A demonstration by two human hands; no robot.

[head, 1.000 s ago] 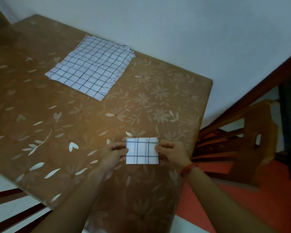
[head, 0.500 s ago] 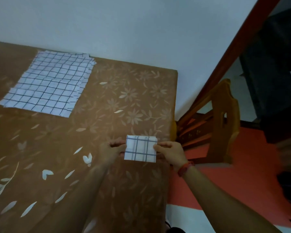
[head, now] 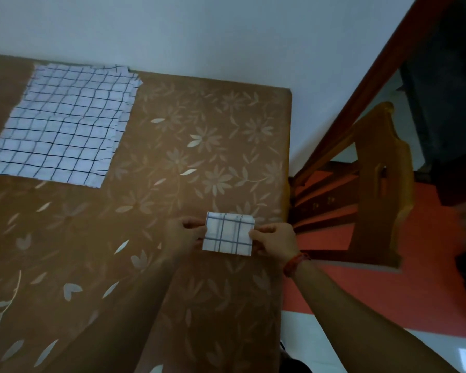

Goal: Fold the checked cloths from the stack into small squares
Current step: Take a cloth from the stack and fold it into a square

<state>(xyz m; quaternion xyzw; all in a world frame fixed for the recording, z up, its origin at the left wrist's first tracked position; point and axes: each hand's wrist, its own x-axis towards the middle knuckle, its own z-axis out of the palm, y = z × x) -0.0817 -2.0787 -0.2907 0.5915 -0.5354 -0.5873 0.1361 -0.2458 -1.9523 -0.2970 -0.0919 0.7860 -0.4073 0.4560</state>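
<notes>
A small folded square of checked cloth is held just above the brown floral table, near its right edge. My left hand pinches its left side and my right hand pinches its right side. The stack of unfolded checked cloths lies flat at the table's far left, against the wall, well away from both hands.
A wooden chair stands to the right of the table over a red floor. A dark red door frame rises diagonally behind it. The white wall runs along the table's far edge.
The view has swung right, so the stack now sits further left. Both hands keep their pinch on the folded square, which has shifted toward the table's right edge.
</notes>
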